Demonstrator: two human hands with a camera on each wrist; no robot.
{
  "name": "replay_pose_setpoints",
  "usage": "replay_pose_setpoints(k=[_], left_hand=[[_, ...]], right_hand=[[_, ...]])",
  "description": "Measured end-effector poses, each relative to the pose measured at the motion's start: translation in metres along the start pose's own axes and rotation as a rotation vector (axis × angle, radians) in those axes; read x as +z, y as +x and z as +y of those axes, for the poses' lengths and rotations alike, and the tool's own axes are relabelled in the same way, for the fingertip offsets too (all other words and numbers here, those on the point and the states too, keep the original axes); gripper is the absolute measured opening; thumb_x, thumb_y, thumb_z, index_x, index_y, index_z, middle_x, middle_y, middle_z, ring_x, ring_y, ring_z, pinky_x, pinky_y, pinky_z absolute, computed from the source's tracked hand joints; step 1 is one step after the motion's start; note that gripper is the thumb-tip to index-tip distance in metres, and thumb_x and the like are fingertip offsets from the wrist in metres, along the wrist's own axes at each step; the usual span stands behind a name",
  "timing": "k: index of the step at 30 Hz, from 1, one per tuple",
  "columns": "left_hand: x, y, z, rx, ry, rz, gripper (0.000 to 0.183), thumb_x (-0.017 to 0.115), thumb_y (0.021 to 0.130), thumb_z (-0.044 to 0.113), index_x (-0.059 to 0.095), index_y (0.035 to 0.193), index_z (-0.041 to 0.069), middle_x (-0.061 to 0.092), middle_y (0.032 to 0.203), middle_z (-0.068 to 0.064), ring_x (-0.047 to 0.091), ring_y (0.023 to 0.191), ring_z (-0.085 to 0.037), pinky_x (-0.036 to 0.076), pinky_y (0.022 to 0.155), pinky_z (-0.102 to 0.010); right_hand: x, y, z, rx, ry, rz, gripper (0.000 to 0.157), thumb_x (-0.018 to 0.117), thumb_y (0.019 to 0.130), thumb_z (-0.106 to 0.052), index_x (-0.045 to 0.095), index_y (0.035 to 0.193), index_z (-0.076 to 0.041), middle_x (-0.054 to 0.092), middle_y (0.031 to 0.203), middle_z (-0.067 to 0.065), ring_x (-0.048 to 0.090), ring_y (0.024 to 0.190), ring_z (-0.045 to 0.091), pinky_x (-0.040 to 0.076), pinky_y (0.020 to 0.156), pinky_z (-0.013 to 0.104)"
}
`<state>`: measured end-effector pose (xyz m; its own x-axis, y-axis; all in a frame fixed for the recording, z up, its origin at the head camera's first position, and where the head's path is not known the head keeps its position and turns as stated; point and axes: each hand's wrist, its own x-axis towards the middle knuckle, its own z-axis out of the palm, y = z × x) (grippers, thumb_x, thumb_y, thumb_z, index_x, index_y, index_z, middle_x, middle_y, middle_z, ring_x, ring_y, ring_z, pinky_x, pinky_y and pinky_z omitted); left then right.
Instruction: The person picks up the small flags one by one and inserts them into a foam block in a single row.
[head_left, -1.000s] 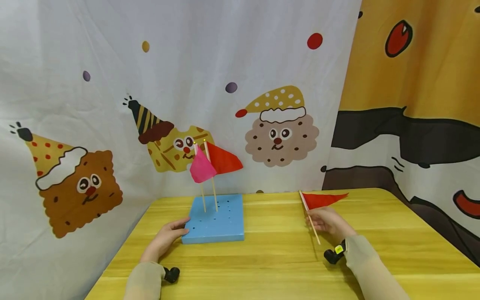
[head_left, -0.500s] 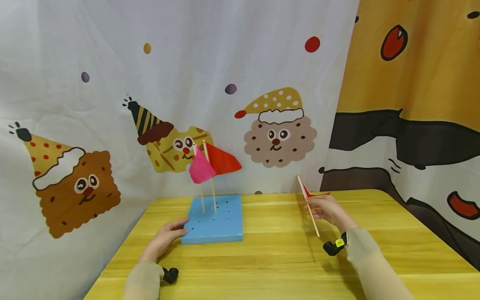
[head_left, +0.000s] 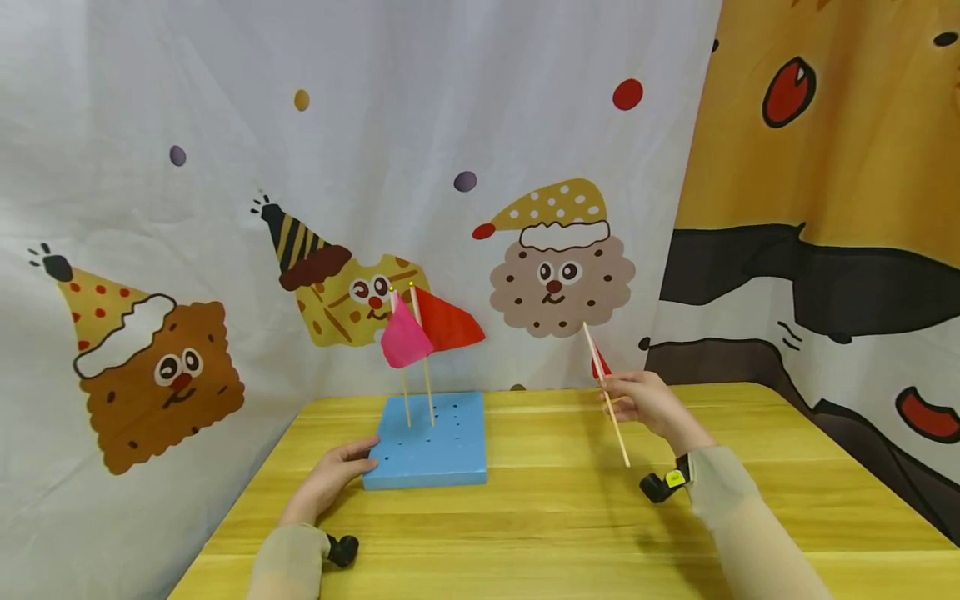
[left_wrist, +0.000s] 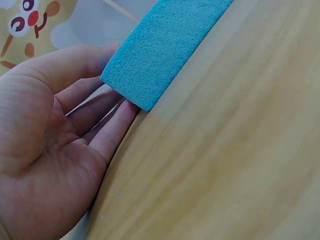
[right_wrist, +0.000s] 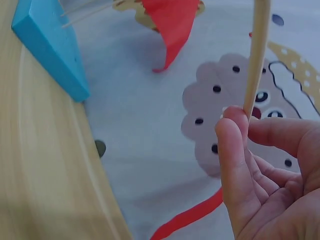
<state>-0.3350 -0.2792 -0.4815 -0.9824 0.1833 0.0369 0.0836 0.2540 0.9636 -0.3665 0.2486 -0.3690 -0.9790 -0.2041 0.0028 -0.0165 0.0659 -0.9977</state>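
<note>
My right hand point(head_left: 648, 402) pinches a small red pennant flag point(head_left: 617, 429) by its wooden stick, above the right part of the table. The stick leans, bare end down toward me, with the red cloth point(right_wrist: 192, 216) partly hidden behind the fingers. At the left, a flat blue foam block point(head_left: 450, 458) with several small holes lies on the table. Two flags stand upright in it, one pink point(head_left: 405, 335) and one red point(head_left: 448, 321). My left hand point(head_left: 333, 475) rests against the block's left side, fingers fairly straight and fingertips right at its edge.
The yellow wood-grain table point(head_left: 540, 517) reaches back to a white curtain point(head_left: 525, 100) printed with cartoon biscuits. Each wrist wears a small black camera, such as the right camera point(head_left: 660, 486).
My right hand has lifted the red flag and moved slightly left; its cloth has swung from pointing right to mostly behind the stick. The left hand and block stay put.
</note>
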Motion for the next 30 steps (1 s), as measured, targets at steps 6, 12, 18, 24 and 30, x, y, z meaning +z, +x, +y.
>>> replay_pose_setpoints(k=[6,12,18,24,30], left_hand=[[-0.001,0.000,-0.001,-0.009,0.000,0.010,0.057,0.066,0.093,0.014,0.044,0.145,0.002,0.034,0.150,-0.024,0.028,0.139,-0.040,0.034,0.108,-0.049],[-0.001,-0.002,0.000,-0.006,-0.009,0.019,0.058,0.067,0.092,0.014,0.045,0.144,0.001,0.035,0.150,-0.024,0.028,0.139,-0.041,0.033,0.109,-0.051],[-0.002,-0.001,-0.002,-0.002,-0.003,0.018,0.058,0.067,0.092,0.014,0.045,0.144,0.001,0.035,0.150,-0.024,0.028,0.139,-0.041,0.033,0.109,-0.051],[-0.001,0.000,-0.001,-0.001,0.006,0.016,0.058,0.067,0.092,0.015,0.045,0.144,0.002,0.035,0.150,-0.022,0.029,0.139,-0.039,0.034,0.109,-0.050],[0.000,-0.002,0.001,0.008,0.008,0.016,0.057,0.067,0.093,0.015,0.046,0.144,0.002,0.035,0.150,-0.023,0.030,0.138,-0.041,0.034,0.108,-0.051]], right_hand=[[0.019,0.002,-0.011,-0.019,0.006,-0.026,0.047,0.062,0.097,-0.018,0.050,0.129,0.014,0.068,0.088,0.008,0.068,0.063,0.019,0.058,0.058,0.028],[0.043,0.012,-0.012,-0.020,-0.004,0.015,0.041,0.063,0.096,-0.016,0.054,0.126,0.011,0.066,0.091,0.010,0.066,0.063,0.019,0.059,0.060,0.033],[0.070,0.027,-0.010,-0.028,-0.010,0.056,0.038,0.065,0.094,-0.016,0.058,0.122,0.008,0.068,0.092,0.011,0.068,0.067,0.023,0.059,0.065,0.039],[0.094,0.041,-0.011,-0.041,0.025,0.052,0.034,0.066,0.094,-0.016,0.060,0.120,0.004,0.068,0.097,0.013,0.067,0.070,0.025,0.059,0.066,0.041],[0.116,0.054,-0.018,-0.043,0.062,0.042,0.033,0.067,0.093,-0.019,0.061,0.120,-0.001,0.065,0.109,0.018,0.067,0.073,0.023,0.059,0.071,0.044]])
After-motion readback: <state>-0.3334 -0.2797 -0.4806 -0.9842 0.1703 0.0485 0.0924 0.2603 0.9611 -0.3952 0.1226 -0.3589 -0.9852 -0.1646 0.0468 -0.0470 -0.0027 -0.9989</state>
